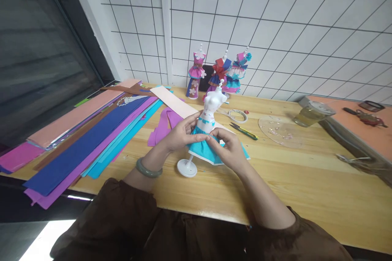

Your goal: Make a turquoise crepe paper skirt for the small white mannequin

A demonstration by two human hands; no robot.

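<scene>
**First inspector:** State the position of the mannequin.

**Second inspector:** The small white mannequin [214, 101] is near the front edge of the wooden table [275, 187], between the two hands. It leans to the right in view. Its round base [187, 168] shows below; whether that sits flat on the table cannot be told.

**First inspector:** And the hands?

**Second inspector:** The left hand [183, 133] grips the blue skirt [200, 150] at the mannequin's waist, thumb across the front. The right hand [228, 147] pinches the same skirt from the other side, its fingertips meeting the left thumb. The skirt has a white lower edge. A bracelet [149, 169] is on the left wrist.

**First inspector:** What lies nearby?

**Second inspector:** Just beyond the right hand, scissors [244, 131] with a yellow and green handle, and behind them a roll of tape [238, 116]. Farther right, a clear plate [266, 126] bearing small pieces, with a cup [314, 114] beyond it.

**First inspector:** The left side and rear?

**Second inspector:** Long strips of coloured paper [88, 147] in layers at left, a string of beads [123, 101] on top. Three dressed mannequins [195, 71] stand at the tiled wall [211, 12].
</scene>
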